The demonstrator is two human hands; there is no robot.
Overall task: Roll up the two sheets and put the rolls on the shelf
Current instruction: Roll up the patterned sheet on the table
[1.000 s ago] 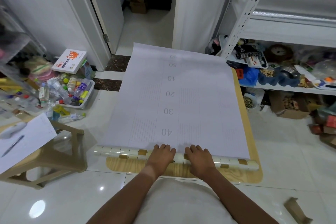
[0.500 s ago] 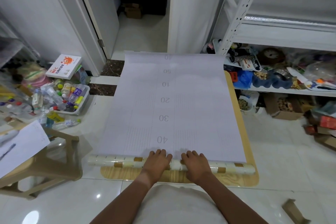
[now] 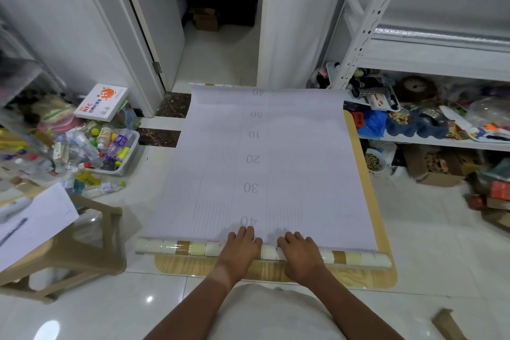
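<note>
1. I saw 1 sheet [image 3: 276, 163] spread over the wooden board [image 3: 367, 185], its rolled end [image 3: 193, 248] along the board's near edge.
2. My 2 hands, left hand [image 3: 239, 250] and right hand [image 3: 300, 252], lay flat on that roll, fingers straight, pinching nothing.
3. A shelf [image 3: 430, 55] stood beyond the board's right edge, a stool [image 3: 82, 232] off its left.
4. The sheet read 40, 50, 10, 20, 30, 40; a box [image 3: 101, 102] read "NFC".

Roll's [image 3: 193, 248] middle hidden beneath both hands
</note>
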